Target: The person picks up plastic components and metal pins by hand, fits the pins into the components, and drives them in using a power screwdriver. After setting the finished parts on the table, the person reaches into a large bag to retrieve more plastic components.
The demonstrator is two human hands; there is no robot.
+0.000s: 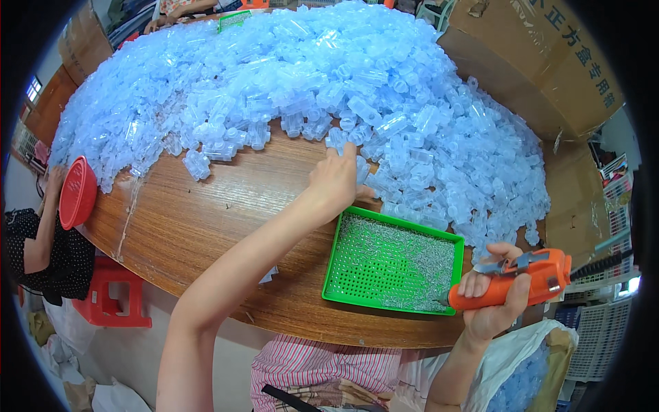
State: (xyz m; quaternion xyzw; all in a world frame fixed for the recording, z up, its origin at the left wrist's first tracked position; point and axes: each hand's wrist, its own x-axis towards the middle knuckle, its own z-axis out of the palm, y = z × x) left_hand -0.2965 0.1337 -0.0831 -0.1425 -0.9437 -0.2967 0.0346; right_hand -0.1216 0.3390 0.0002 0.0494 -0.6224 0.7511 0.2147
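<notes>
My left hand (336,180) reaches across the table to the near edge of a big heap of clear, bluish plastic pieces (288,75). Its fingers close around one clear plastic piece (362,169), partly hidden by the hand. My right hand (498,292) grips an orange power screwdriver (511,281) with a black cord. The tool's tip points into the right side of a green perforated tray (332,275). Many small silvery metal bits (432,264), too small to tell apart, lie in that tray, thickest along its far and right sides.
The heap spreads over most of the brown wooden table (233,192). Cardboard (542,62) walls in its right side. At left, another person's hand (56,180) holds a red basket (78,193) above a red stool (113,295). A bag of plastic pieces (525,378) stands at lower right.
</notes>
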